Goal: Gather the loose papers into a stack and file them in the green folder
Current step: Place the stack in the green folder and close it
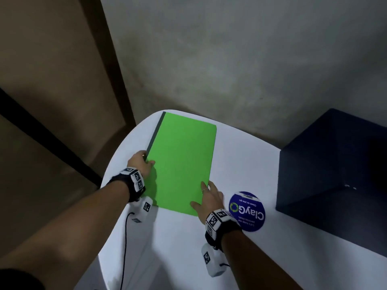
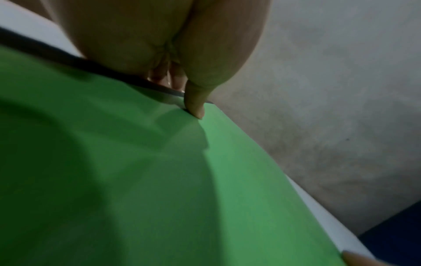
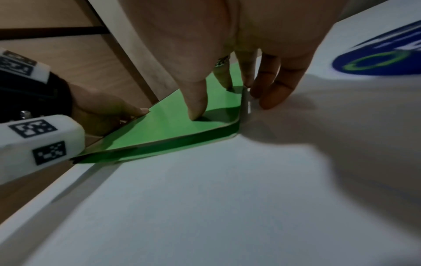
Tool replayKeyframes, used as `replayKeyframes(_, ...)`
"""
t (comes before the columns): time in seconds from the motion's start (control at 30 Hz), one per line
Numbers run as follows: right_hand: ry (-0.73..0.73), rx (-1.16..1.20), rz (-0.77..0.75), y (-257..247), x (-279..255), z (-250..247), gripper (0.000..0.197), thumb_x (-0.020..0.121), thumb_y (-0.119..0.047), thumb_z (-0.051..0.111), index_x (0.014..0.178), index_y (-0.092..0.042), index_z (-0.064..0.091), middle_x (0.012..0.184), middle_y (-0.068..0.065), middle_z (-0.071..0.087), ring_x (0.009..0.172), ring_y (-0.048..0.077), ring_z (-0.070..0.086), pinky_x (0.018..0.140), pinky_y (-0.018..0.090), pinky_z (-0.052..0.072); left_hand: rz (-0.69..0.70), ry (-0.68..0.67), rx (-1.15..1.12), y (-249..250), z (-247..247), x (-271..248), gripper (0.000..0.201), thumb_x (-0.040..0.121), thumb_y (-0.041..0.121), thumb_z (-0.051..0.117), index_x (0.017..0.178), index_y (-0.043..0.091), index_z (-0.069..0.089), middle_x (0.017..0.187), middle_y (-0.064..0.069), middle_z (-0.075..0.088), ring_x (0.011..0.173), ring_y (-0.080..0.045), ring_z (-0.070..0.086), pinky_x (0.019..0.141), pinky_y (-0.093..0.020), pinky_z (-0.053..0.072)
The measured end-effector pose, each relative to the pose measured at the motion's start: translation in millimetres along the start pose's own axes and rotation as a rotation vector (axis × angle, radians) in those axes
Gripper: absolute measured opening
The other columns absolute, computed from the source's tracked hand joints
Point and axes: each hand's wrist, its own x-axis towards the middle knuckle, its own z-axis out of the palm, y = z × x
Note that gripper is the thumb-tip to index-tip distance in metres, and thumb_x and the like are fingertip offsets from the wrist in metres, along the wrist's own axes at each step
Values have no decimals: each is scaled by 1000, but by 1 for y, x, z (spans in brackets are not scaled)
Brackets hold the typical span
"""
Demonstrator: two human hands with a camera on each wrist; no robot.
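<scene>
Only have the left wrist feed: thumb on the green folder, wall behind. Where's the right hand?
Observer: Right hand is at the folder's near right corner, thumb on the cover, outer fingers on the table beside the edge.
Operator: Folder open or closed?
Observer: Closed and flat on the table. The right wrist view shows only a thin gap under the cover at that corner.
Operator: Any loose papers left out?
Observer: None in view. To the right of the folder there is only a round blue sticker and a dark box.
</scene>
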Motion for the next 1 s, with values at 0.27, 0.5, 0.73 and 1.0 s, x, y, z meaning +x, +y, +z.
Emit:
replayKeyframes(0.27,3,-40,-17,-46,33,8,78,93,-30,62,153,-9,17,162,14,2,147,34,10,120,37,17,51,-44,233,-20,-9,9,79,82,36,71,148,23,29,149,-7,35,130,-44,33,103,-53,39)
replayKeyframes(0.5,-14,-75,21,-50,43,-3,80,90,-31,66,153,-10,21,162,12,7,146,34,15,120,37,18,15,-41,184,-24,-4,8,86,81,35,73,151,25,24,154,0,27,132,-39,30,102,-53,41)
replayKeyframes(0.73,32,-21,83,-51,29,3,70,89,-28,68,145,-4,34,155,11,22,140,31,31,114,35,29,31,-37,195,-26,0,6,89,82,39,72,152,26,20,158,11,23,136,-36,28,104,-54,39)
replayKeyframes(1.0,47,42,103,-51,25,4,70,87,-27,71,143,-4,37,151,8,31,136,29,38,109,34,37,56,-60,193,-32,-2,2,92,80,41,73,153,24,20,159,10,23,139,-35,25,108,-52,36)
